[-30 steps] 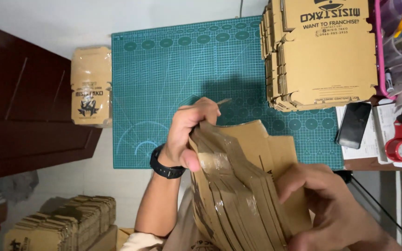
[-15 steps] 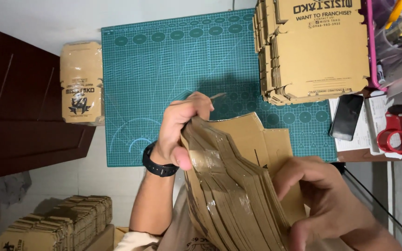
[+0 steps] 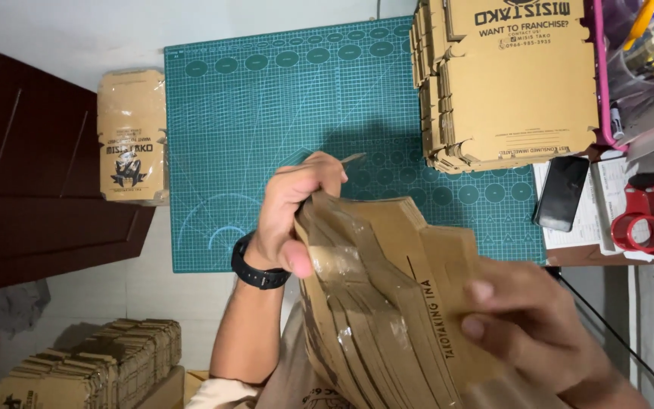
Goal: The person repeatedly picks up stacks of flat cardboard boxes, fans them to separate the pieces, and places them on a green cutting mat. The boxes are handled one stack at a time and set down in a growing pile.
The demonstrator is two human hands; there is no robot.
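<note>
Item: bundle of flat cardboard box blanks [image 3: 387, 303], plastic-wrapped, held near centre above green cutting mat [image 3: 266, 129]. Prob. fairly heavy as a stack, stiff on edge; film looks slick, sheets may fan out. Best hold: top left corner plus right edge. Left hand [image 3: 293, 212]: closed around top left corner, thumb pressed on film. Right hand [image 3: 539, 333]: fingers pressed flat on front sheet, near right. Far right: stack of folded boxes [image 3: 516, 83], phone [image 3: 562, 193], red tape dispenser [image 3: 649, 223].
</note>
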